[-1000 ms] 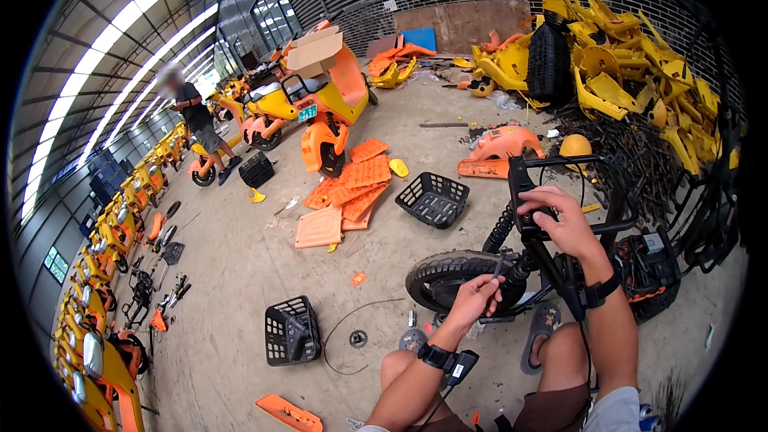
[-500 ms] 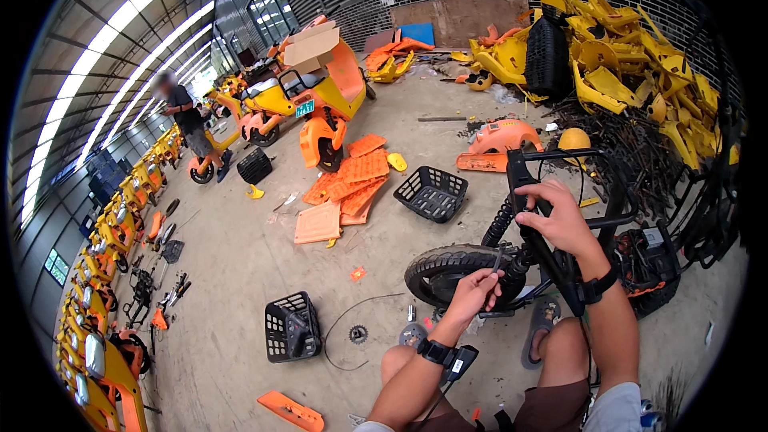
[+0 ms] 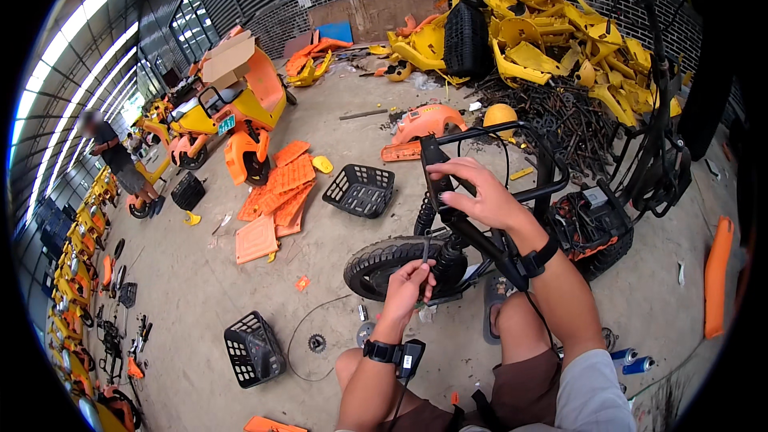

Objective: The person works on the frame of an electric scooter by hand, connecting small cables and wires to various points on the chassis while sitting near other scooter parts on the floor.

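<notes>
A partly stripped black scooter frame [image 3: 472, 244] stands in front of me, with its rear wheel [image 3: 376, 268] and a coil shock absorber [image 3: 424, 214] on the near left side. My left hand [image 3: 410, 288] is closed around a thin grey metal rod-like tool [image 3: 426, 250], whose upper end reaches up beside the shock; its exact kind is unclear. Higher up, my right hand [image 3: 484, 198] lies over the top of the frame. Its thumb and fingers are spread apart, with the fingertips at the black upright.
Black plastic baskets [image 3: 358, 190] [image 3: 254, 350] sit on the floor. Orange panels [image 3: 280, 192] lie stacked beyond. Yellow body parts [image 3: 552, 32] are heaped at the wall. Blue spray cans [image 3: 638, 366] stand right of my leg. A person [image 3: 116, 156] stands at far left near parked scooters [image 3: 240, 112].
My view has swung right, so the scene sits further left and the blue cans and a long orange part show at right. Both hands keep about the same places at the frame.
</notes>
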Available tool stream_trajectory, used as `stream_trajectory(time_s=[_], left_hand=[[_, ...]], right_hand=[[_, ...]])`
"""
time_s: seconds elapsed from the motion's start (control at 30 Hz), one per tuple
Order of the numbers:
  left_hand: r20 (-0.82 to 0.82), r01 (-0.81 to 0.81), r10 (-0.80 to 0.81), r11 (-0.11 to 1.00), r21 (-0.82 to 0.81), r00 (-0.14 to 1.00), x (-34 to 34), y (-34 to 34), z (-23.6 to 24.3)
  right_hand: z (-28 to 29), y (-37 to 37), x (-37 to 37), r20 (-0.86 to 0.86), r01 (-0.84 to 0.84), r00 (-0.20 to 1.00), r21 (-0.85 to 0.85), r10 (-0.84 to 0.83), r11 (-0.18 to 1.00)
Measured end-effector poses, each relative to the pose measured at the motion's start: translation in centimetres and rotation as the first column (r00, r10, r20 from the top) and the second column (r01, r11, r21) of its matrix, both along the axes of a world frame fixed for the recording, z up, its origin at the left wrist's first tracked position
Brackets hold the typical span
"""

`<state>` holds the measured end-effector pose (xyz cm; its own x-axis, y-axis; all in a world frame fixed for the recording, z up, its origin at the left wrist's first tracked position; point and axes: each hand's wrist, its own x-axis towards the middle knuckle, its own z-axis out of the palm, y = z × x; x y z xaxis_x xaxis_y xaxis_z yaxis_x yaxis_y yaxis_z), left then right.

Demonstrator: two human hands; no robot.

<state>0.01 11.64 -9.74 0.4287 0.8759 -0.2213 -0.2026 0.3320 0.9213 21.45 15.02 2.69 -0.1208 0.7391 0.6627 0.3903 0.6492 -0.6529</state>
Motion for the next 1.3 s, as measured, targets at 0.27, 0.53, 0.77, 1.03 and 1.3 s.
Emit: stream_trajectory(time_s=[0.27,0.53,0.77,1.03,1.3], left_hand=[[-0.016,-0.014,0.014,1.000,-0.018,1.000,0.0,-0.1,0.1],[-0.006,-0.015,0.015,1.000,-0.024,1.000,0.1,0.0,-0.1],[-0.008,-0.027,0.027,1.000,-0.001,1.000,0.2,0.0,-0.3],[-0.003,-0.029,0.029,1.000,0.002,1.000,0.0,0.0,-0.2],[-0.014,-0.027,0.027,1.000,0.005,1.000,-0.1,-0.1,-0.2]], right_hand=[[-0.2,-0.1,0.0,-0.003,-0.028,1.000,-0.021,0.028,0.999],[0.1,0.0,0.4,0.064,0.006,0.998,-0.064,-0.002,0.998],[1.2,-0.8,0.5,0.140,0.016,0.990,-0.222,0.015,0.975],[0.9,-0.6,0.2,0.130,-0.008,0.991,-0.185,0.032,0.983],[0.5,-0.6,0.0,0.129,0.043,0.991,-0.163,-0.022,0.986]])
